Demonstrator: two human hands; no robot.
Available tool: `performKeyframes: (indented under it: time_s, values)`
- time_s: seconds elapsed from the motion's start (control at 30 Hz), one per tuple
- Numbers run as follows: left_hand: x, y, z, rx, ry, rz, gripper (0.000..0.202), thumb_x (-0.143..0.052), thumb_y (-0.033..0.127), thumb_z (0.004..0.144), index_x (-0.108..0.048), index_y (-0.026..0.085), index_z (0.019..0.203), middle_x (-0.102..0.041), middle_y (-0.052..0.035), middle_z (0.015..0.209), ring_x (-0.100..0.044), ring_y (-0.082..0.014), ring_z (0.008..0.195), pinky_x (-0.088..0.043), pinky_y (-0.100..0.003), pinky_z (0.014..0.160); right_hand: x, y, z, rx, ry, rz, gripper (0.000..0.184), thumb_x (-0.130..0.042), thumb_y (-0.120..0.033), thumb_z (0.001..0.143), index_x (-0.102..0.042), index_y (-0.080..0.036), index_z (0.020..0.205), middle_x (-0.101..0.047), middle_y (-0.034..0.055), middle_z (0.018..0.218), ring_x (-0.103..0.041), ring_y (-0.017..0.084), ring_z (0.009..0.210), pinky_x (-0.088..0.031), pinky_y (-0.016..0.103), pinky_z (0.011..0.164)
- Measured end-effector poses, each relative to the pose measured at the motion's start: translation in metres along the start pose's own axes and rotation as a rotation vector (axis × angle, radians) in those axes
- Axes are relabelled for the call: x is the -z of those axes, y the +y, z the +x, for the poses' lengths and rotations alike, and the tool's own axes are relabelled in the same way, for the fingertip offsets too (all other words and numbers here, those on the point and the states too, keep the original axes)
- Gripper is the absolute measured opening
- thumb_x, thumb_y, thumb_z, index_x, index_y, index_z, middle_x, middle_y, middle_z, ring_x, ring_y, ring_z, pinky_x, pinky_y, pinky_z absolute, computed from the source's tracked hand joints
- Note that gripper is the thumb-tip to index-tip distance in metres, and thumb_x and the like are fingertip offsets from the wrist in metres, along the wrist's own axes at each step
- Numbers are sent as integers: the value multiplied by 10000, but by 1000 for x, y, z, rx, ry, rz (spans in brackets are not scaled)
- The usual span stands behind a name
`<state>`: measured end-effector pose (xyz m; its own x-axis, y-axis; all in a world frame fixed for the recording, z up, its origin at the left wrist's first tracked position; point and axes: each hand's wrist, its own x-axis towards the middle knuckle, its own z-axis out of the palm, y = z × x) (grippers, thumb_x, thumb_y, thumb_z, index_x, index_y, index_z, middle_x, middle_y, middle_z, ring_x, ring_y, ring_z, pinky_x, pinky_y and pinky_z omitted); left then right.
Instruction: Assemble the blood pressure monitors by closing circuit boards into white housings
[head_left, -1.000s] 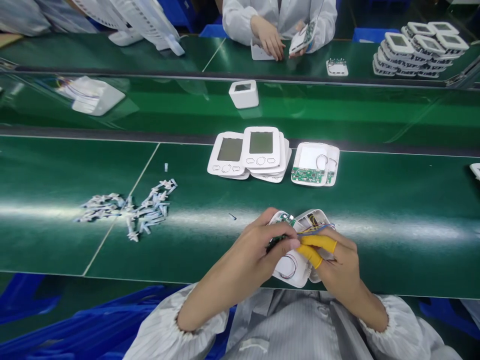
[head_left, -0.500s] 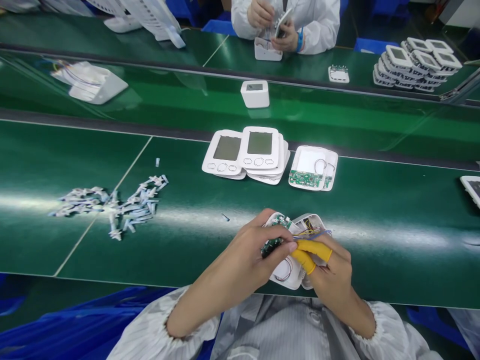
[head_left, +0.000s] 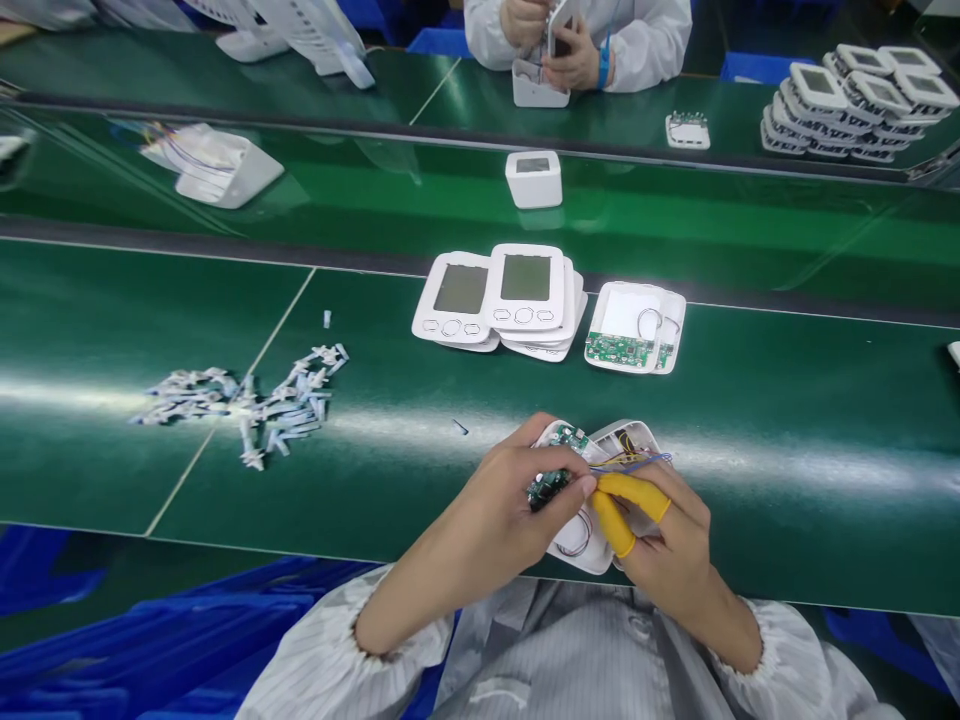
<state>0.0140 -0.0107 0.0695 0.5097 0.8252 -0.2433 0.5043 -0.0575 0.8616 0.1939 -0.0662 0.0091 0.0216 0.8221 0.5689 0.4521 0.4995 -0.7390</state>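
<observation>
Two open halves of a white plastic casing (head_left: pixel 589 548) sit just above the table (head_left: pixel 787 540): left fingers (head_left: pixel 525 470) clench a green circuit board (head_left: pixel 547 488), right fingers (head_left: pixel 679 505) (yellow cots (head_left: pixel 634 490) on two) grip the casing, wires (head_left: pixel 637 462) loose, nothing closed yet.

An opened white plastic monitor casing (head_left: pixel 592 553) sits in two halves over the near part of the table, tilted up between the hands. Thin blue and yellow wires (head_left: pixel 637 462) run across its far side, and a loop of thin wire (head_left: pixel 577 535) lies inside its near part. A green circuit board (head_left: pixel 547 488) with dark components is pinched by the left hand (head_left: pixel 502 510) at the casing's left edge.
</observation>
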Motion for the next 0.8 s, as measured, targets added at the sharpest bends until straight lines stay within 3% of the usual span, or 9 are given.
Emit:
performKeyframes:
  time_s: [0.17,0.23,0.33,0.47,0.53,0.67,0.8]
  values:
    - [-1,-4,-1,-24,8,-2,297,-535,371,1057,-776,254,929,-643,-39,885,-596,-208,947,-495,-280,751,-1,0,-1,-52,-20,-6,163,-689,-41,910,-674,-183,989,-696,37,862,-630,158,775,-528,316,714]
    - [-1,-5,-3,-24,21,-17,304,-508,386,1068,-780,264,1013,-686,-47,900,-616,-225,979,-501,-268,698,-1,-1,-1,-77,-22,-2,147,-668,-50,925,-658,-189,973,-668,21,842,-599,146,760,-507,302,703]
    - [-3,-6,-6,6,61,-44,317,-492,400,1071,-726,289,1254,-723,-61,1069,-660,-230,979,-520,-257,639,-2,-2,-2,-111,-41,0,140,-650,-63,939,-646,-198,977,-655,15,859,-580,152,787,-500,311,733]
    - [-9,-5,-12,-5,122,-34,390,-478,351,1080,-580,271,1448,-695,-77,1293,-680,-218,1062,-564,-299,824,-4,-4,-7,-152,-68,-5,130,-634,-85,960,-654,-206,1003,-655,27,939,-590,174,874,-483,344,800]
    - [-11,-4,-14,-44,138,-10,354,-464,310,1085,-595,253,1409,-700,-71,1272,-677,-199,1056,-548,-300,863,-4,-5,-9,-168,-81,9,121,-625,-100,971,-656,-210,1011,-636,26,952,-579,175,891,-467,349,810]
    - [-11,-3,-18,-75,119,36,227,-476,262,1081,-682,259,1175,-719,-9,1042,-656,-159,915,-513,-278,810,-2,-6,-9,-245,-152,92,113,-600,-122,991,-647,-221,1018,-641,14,977,-569,170,912,-453,346,824]
    - [-12,-4,-20,-62,98,61,178,-536,276,1061,-698,260,990,-721,19,914,-610,-174,913,-492,-303,873,1,-8,-8,-309,-157,181,83,-629,-157,987,-660,-229,1014,-657,3,1000,-601,152,934,-480,313,820]
